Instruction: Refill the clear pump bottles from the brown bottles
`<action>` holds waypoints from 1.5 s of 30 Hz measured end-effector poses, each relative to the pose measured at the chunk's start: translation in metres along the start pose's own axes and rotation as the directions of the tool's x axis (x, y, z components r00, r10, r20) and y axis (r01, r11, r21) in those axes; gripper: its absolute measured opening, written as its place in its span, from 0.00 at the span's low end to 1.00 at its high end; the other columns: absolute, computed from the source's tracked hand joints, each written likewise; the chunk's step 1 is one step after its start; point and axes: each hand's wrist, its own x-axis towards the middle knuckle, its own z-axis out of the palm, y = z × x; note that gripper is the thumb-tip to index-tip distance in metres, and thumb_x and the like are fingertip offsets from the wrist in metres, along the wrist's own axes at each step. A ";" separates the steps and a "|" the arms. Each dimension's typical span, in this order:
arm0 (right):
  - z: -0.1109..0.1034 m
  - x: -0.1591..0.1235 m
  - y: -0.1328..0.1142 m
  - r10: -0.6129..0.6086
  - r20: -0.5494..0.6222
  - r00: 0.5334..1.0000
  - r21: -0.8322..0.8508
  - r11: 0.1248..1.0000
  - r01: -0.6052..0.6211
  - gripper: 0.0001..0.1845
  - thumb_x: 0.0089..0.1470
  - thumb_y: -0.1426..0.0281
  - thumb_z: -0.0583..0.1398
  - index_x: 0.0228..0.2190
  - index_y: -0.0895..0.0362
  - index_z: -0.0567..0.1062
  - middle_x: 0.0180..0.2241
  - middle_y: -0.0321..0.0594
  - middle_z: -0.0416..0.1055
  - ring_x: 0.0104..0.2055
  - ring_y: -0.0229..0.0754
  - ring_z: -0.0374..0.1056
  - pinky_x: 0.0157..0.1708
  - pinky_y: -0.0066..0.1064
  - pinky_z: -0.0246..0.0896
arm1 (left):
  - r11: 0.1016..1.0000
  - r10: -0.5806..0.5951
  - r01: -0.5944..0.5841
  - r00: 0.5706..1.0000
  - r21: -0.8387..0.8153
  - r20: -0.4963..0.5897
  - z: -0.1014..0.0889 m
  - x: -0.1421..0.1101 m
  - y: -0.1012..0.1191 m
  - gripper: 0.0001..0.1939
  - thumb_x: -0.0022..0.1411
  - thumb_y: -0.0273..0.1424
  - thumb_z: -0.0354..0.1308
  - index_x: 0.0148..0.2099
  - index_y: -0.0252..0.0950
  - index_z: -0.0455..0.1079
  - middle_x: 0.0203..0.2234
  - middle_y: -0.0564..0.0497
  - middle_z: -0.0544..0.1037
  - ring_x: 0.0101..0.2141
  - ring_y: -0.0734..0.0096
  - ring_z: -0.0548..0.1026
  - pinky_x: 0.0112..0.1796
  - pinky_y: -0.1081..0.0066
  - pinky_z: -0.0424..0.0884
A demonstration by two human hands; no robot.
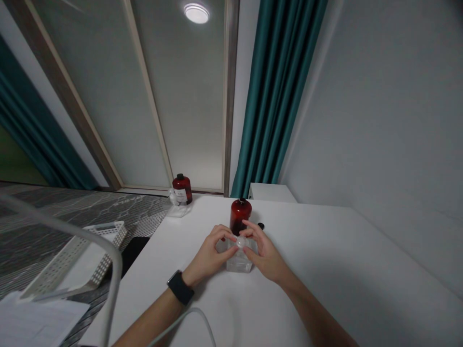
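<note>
A clear, square-bodied container [239,264] sits on the white table, below my two hands. At its top is a clear round cap [240,242], pinched from both sides. My left hand [213,253], with a dark watch on the wrist, has thumb and fingers closed on the cap's left side. From the right, my right hand [263,253] grips the same cap with thumb and index finger. Just behind the hands stands a dark red bottle [240,214], its neck without a lid. A small black cap [261,225] lies to its right.
At the table's far left corner are a second red bottle [183,189] with a black cap and a clear container [177,210]. A white perforated basket [77,260] and papers [39,320] are at left. A pale curved tube [115,270] crosses the left foreground; a cable [197,312] lies near my left forearm.
</note>
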 end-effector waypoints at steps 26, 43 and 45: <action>0.002 0.002 -0.001 0.006 0.020 1.000 0.083 0.997 -0.008 0.35 0.53 0.73 0.60 0.61 0.49 0.57 0.45 0.42 0.69 0.55 0.46 0.66 0.62 0.49 0.51 | 1.000 0.018 -0.018 1.000 -0.018 0.025 -0.003 0.001 0.005 0.02 0.61 0.29 0.61 0.38 0.37 0.71 0.38 0.48 0.73 0.42 0.62 0.73 0.47 0.62 0.68; 0.003 0.002 0.005 0.003 0.029 1.000 0.149 0.989 -0.007 0.36 0.54 0.73 0.61 0.61 0.46 0.57 0.43 0.39 0.70 0.59 0.47 0.63 0.64 0.50 0.46 | 1.000 0.002 -0.001 1.000 -0.022 0.030 -0.001 0.000 0.004 0.06 0.59 0.26 0.62 0.37 0.37 0.68 0.38 0.50 0.72 0.42 0.64 0.72 0.46 0.65 0.67; 0.002 0.002 0.005 0.008 0.015 1.000 0.136 0.991 -0.010 0.36 0.53 0.74 0.61 0.60 0.45 0.59 0.41 0.37 0.68 0.57 0.46 0.64 0.63 0.49 0.49 | 1.000 0.006 -0.005 1.000 -0.020 0.027 -0.002 0.001 0.004 0.04 0.61 0.25 0.60 0.37 0.37 0.68 0.37 0.50 0.72 0.41 0.64 0.72 0.46 0.65 0.67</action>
